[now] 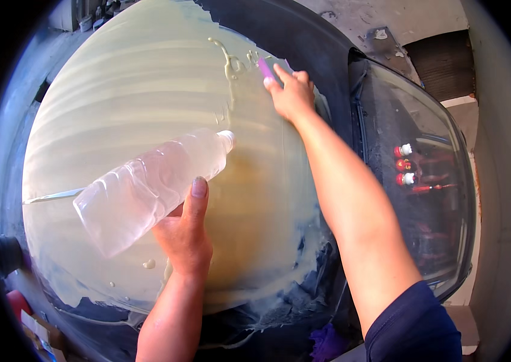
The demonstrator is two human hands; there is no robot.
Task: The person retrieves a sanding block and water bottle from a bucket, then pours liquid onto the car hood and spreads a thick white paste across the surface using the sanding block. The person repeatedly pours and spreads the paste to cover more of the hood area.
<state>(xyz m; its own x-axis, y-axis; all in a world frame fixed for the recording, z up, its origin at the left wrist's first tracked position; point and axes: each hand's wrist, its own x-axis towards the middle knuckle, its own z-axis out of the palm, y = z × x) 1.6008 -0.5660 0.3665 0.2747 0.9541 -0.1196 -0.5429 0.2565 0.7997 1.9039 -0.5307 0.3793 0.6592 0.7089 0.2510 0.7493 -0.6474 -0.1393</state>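
In front of me is a car hood [104, 90] coated in a smooth, wet-looking cream-yellow layer, with dark paint round its edges. My left hand [186, 232] is closed round a clear plastic bottle [147, 184] of cloudy liquid. The bottle is tilted, its white-topped neck pointing up and right over the hood. Farther off, at the coated area's right edge, my right hand [294, 93] grips a small purple block [265, 68] against the surface. Its fingers partly cover the block, so its full shape is hidden. Runny, pale streaks [229, 69] lie just left of that hand.
The windshield [412, 199] rises to the right, with small red-and-white items showing in the glass. A crumpled purple cloth-like thing [328, 342] lies near the bottom edge. A wall [502, 199] stands at the far right. A dark round container [7, 254] is at the left.
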